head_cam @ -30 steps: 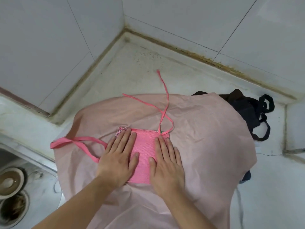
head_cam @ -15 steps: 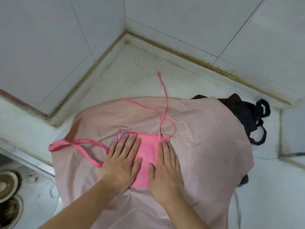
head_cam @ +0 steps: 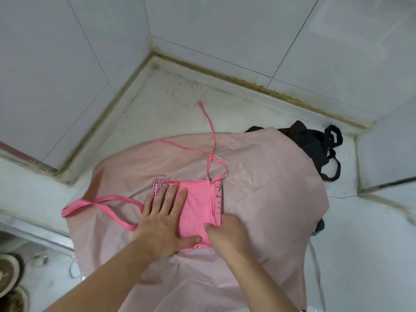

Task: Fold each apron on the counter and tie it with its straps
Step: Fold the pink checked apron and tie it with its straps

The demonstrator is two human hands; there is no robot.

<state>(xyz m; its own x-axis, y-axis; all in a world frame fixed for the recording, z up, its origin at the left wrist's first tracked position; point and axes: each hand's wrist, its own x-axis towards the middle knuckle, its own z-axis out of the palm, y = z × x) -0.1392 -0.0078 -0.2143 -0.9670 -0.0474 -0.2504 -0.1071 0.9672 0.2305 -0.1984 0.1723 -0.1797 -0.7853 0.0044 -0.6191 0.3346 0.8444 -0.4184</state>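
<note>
left hand (head_cam: pixel 165 218) lies flat on the folded pink apron (head_cam: pixel 198 208); right hand (head_cam: pixel 227 233) pinches its near right corner.

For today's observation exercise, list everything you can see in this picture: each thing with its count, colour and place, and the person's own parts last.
Folded apron: one, bright pink, a small rectangle on the pale pink cloth, middle of view.
Thin straps: two, pink, crossing beyond the folded apron.
Wide strap: one loop, pink, trailing left.
Pale pink cloth: one, spread flat over the counter.
Dark apron: one, black and brown, bunched at far right, partly under the cloth.
Counter: one, whitish, stained along the wall joint.
Wall tiles: white, behind.
Sink: metal, lower left.
Left hand: flat on the folded apron.
Right hand: blurred, at its near right edge.
</note>
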